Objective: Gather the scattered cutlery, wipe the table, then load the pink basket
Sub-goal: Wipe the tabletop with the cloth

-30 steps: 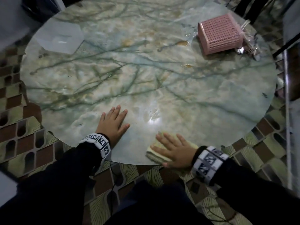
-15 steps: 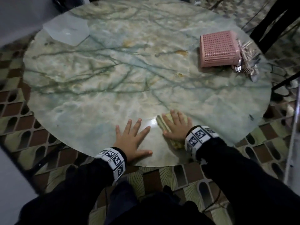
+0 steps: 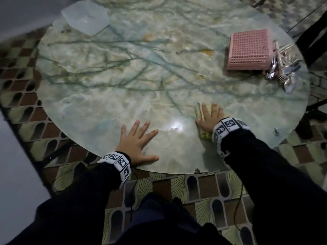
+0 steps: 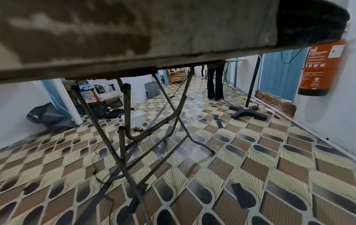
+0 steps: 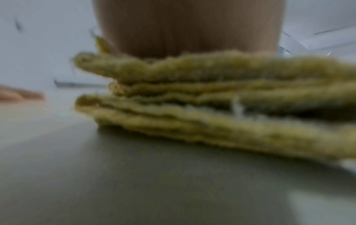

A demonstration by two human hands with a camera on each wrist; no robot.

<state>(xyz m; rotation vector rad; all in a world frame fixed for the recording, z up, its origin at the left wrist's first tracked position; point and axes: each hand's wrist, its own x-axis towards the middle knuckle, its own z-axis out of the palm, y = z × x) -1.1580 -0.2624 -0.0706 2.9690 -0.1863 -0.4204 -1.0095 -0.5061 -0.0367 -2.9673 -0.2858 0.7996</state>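
Observation:
My right hand [image 3: 209, 117] lies flat with straight fingers on a folded yellow-green cloth [image 3: 199, 110], pressing it onto the round marble-patterned table [image 3: 123, 85] near the front right. In the right wrist view the cloth [image 5: 212, 99] shows as blurred stacked folds under my palm. My left hand [image 3: 136, 140] rests flat and spread on the table's front edge, holding nothing. The pink basket [image 3: 249, 50] lies on its side at the far right, with a pile of metal cutlery [image 3: 283, 68] just beyond its right side.
Brownish smears [image 3: 206, 51] mark the table left of the basket. A pale sheet [image 3: 85, 18] lies at the far left rim. In the left wrist view, folding table legs [image 4: 134, 129], a stand base [image 4: 248, 112] and a person's legs [image 4: 214, 82] show over the tiled floor.
My right hand has slid the cloth from the front rim forward and to the right across the table. The left hand has stayed flat on the front edge.

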